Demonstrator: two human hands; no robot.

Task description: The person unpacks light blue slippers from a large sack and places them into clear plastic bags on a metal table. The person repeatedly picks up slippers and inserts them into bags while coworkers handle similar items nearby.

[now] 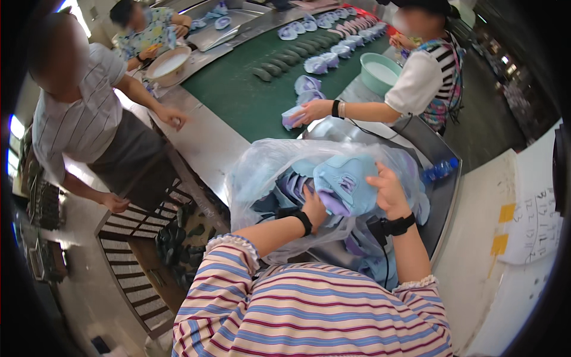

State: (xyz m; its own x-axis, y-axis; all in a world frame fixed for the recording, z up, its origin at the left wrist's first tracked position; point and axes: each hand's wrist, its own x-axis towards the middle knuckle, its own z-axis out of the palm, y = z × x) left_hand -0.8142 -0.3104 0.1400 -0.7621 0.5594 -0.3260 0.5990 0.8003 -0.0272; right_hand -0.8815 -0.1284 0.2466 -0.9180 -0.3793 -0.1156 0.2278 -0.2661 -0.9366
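Note:
A light blue moulded piece (348,181) with a purple inner part is held up over a clear plastic bag (250,172) in front of me. My right hand (389,189) grips its right edge, with the thumb and fingers closed on it. At the lower left edge of the same piece is my left hand (314,209), fingers bent around it and partly hidden. More blue and purple moulded pieces (289,185) lie in the open bag beneath and beside my hands. Both my wrists wear black bands, with a dark cord near the right one.
Beyond the bag runs a green belt (226,101) with rows of blue-purple and dark pieces (288,56). A co-worker's hand (306,113) holds a piece there, near a green basin (380,71). A person stands at left beside a slatted crate (134,268). A blue bottle (440,171) lies at right.

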